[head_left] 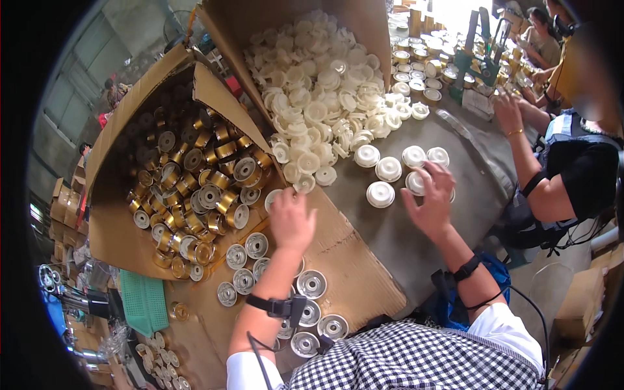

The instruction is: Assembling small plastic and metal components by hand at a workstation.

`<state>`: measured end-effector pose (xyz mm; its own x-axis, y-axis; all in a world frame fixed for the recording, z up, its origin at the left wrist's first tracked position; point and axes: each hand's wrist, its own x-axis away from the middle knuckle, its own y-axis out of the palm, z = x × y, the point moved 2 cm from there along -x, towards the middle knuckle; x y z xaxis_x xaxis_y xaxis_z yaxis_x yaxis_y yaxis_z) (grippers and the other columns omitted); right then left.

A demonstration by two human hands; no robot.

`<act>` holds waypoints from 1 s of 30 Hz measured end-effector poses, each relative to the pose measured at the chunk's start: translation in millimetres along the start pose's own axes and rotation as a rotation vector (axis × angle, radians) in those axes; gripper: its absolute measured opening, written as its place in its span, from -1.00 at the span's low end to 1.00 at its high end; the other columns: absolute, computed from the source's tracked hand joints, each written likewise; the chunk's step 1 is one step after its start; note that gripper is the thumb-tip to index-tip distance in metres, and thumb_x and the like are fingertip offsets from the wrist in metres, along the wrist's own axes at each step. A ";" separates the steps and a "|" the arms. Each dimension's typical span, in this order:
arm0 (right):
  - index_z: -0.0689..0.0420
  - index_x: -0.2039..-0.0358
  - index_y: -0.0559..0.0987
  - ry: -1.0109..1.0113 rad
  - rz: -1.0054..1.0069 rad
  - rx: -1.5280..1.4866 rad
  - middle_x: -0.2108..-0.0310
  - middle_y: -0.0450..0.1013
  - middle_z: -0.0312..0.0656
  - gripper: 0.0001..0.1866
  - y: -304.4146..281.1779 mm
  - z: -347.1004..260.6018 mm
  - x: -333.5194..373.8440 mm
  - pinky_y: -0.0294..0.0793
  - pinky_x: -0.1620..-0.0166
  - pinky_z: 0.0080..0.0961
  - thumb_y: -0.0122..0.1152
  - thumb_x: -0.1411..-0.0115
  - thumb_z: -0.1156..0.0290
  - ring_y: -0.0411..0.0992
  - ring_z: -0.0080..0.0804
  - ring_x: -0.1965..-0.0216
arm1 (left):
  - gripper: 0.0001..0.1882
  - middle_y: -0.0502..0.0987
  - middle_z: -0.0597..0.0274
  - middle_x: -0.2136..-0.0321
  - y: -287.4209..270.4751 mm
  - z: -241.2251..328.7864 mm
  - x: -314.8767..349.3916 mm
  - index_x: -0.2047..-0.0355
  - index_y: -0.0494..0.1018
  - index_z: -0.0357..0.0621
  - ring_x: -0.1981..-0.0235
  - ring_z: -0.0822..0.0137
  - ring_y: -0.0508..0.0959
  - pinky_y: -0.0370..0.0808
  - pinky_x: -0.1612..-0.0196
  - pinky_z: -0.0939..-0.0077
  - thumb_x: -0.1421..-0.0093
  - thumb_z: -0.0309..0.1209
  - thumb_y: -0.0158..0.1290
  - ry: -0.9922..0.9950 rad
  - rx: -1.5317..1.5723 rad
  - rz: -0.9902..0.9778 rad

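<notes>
My left hand (292,220) reaches over the cardboard sheet, its thumb apart from bent, slightly blurred fingers. Beside its fingertips are a pale silver disc (272,200) and a white plastic piece (304,184); whether it grips either is unclear. My right hand (431,198) has spread fingers over a group of round white lids, covering some partly. One lid (415,183) lies under its fingers, and others, such as a nearer lid (380,194), sit to the left on the grey table (416,250). Silver-faced round caps (311,284) lie around my left forearm.
An open carton (107,224) of gold-and-silver caps stands left. Behind, another carton (227,39) spills white plastic pieces (315,97). A green hand press (478,55) stands at the far right, near a co-worker's arm (520,140). A green basket (143,302) is lower left.
</notes>
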<state>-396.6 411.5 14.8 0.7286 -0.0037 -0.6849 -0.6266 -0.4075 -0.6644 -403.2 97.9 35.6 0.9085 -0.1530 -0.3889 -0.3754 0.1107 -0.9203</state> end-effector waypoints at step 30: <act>0.10 -0.06 0.54 -0.414 -0.636 -0.796 -0.01 0.46 -0.09 -0.40 -8.1 -196.2 53.9 0.49 -0.09 -0.12 0.53 0.02 0.30 0.40 -0.03 -0.01 | -0.63 0.61 0.25 0.07 -46.3 -83.0 127.8 -0.16 0.48 -0.24 0.25 0.54 0.60 0.48 0.28 0.68 -0.35 -0.59 0.12 -0.543 1.273 -0.226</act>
<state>-298.0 235.5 42.0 0.6126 0.6616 -0.4323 0.2964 -0.6994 -0.6503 -285.0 -8.3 24.9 0.9927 0.0752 0.0947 -0.0576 0.9827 -0.1759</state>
